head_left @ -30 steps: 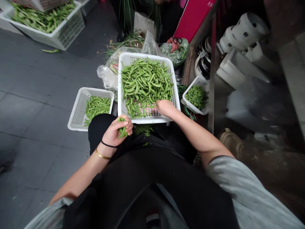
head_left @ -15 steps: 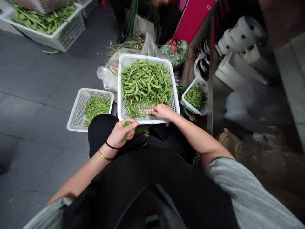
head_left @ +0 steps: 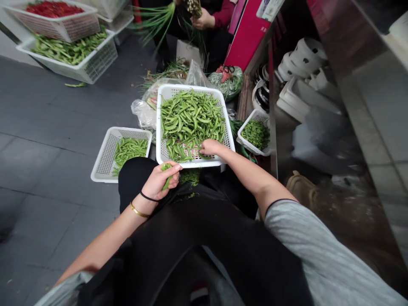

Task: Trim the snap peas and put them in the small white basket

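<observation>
As the scene was viewed from the head camera, the following was recorded.

Left hand: the left hand (head_left: 158, 180) was found over the lap, fingers curled around a few green pods (head_left: 166, 177), which were gripped against the palm.

Right hand: the right hand (head_left: 209, 147) was laid in the near end of the large white basket (head_left: 195, 162), fingertips bent down onto the pea pods (head_left: 190, 119); whether a pod was pinched could not be told.

Large basket: it was heaped with pods, and the pile was thinner at the near edge, where pink was seen through the mesh.

Left basket: a smaller white basket (head_left: 106, 156) was set on the grey floor (head_left: 47, 140) just beside the large one, and a modest heap of sorted pods (head_left: 129, 148) was held in its far half.

Right basket: a small basket of green trimmings (head_left: 255, 134) was placed near the metal cabinet (head_left: 334, 140).

Lap: green scraps (head_left: 189, 176) were scattered on the black apron.

Far left: stacked crates of green beans (head_left: 68, 49) and red chillies (head_left: 52, 8) were noted.

Other person: a hand (head_left: 204, 19) holding green stalks was seen at the top.
</observation>
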The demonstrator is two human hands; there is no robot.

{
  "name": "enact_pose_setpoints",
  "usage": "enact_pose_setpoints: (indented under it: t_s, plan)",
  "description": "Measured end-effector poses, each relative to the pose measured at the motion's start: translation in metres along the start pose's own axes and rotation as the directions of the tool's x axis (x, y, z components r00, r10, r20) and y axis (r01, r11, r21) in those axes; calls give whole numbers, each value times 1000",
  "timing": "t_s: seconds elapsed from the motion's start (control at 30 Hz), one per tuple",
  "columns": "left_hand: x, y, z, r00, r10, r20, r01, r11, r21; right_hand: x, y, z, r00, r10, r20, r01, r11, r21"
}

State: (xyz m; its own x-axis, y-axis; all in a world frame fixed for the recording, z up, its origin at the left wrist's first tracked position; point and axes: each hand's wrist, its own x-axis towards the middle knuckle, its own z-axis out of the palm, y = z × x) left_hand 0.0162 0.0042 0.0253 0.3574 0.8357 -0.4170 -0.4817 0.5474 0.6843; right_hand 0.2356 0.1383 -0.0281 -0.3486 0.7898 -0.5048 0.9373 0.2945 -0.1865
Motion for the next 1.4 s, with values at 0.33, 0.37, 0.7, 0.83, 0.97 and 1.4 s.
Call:
enact_pose_setpoints:
  t_s: [0.33,0.37,0.7,0.83,0.97,1.4]
  plan:
    - [1,1,-8,977,132,-168,-81,956,281,-28,-20,-15,994,-107,25,96,960,264]
    - [2,-1,-6,973,164,-161,-98,930,354,-41,-27,-14,985,-170,-38,170,887,430]
    - [-10,-5,10,994,43,105,-86,894,440,-129,-60,-5,878,-259,-402,468,633,616]
    - [-19,-5,16,992,-17,126,-32,927,374,-132,-57,-11,732,-401,-551,613,741,275]
    - [-19,-8,22,980,-147,138,124,979,159,-133,-70,0,650,-446,-615,515,854,-75]
    - [-16,-1,11,952,293,-91,-245,904,352,-151,-49,-6,764,-339,-549,493,855,159]
